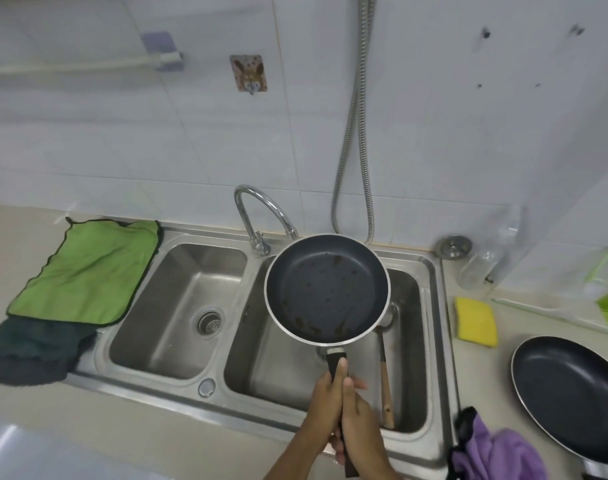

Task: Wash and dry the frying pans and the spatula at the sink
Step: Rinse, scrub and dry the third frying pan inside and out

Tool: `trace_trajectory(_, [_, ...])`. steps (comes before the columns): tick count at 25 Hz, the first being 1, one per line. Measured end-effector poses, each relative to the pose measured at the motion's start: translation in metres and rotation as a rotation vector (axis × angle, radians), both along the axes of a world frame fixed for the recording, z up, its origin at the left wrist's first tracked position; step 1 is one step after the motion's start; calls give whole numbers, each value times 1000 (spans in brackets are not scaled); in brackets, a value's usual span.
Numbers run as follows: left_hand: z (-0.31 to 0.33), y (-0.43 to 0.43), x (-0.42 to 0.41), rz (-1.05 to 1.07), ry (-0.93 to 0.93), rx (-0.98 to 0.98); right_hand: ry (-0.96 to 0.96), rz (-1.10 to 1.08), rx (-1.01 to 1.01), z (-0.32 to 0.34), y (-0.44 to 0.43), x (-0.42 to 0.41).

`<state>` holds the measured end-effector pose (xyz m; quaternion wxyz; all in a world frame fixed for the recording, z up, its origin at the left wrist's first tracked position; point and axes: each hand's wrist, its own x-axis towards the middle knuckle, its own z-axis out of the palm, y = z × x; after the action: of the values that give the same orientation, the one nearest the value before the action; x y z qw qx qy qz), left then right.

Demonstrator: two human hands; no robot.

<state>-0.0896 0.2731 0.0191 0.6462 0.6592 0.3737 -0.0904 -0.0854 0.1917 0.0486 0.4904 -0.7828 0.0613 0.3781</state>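
A small dark frying pan with brown food specks hangs level over the right sink basin. Both hands grip its black handle: my left hand on the left side, my right hand on the right. Under the pan, a spatula with a wooden handle lies in the right basin, its head partly hidden by the pan. A second, larger dark frying pan rests on the counter at the right.
The left basin holds only its drain. A chrome tap arches behind the pan. Green cloth and dark cloth lie left of the sink. Yellow sponge and purple cloth sit at the right.
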Motion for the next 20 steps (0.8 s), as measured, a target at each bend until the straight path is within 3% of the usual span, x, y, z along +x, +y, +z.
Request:
trace_trajectory(3, [5, 33, -6, -248, -1, -11, -184, 19, -47, 7, -6, -1])
trace_trajectory(6, [25, 118, -11, -494, 107, 228, -317, 91, -137, 0, -10, 6])
trace_trajectory(9, [49, 209, 10, -347, 180, 809, -345, 142, -199, -5, -1, 6])
trace_trajectory(10, [58, 227, 29, -302, 157, 902, -348, 140, -190, -5, 2, 4])
trace_trajectory(14, [79, 275, 115, -398, -12, 1095, -324, 89, -174, -11, 16, -9])
trace_trajectory(17, [68, 297, 148, -674, 123, 1243, -292, 58, -183, -9, 19, -15])
trace_trajectory(20, [57, 300, 144, -651, 46, 1261, -299, 29, -215, -13, 15, -20])
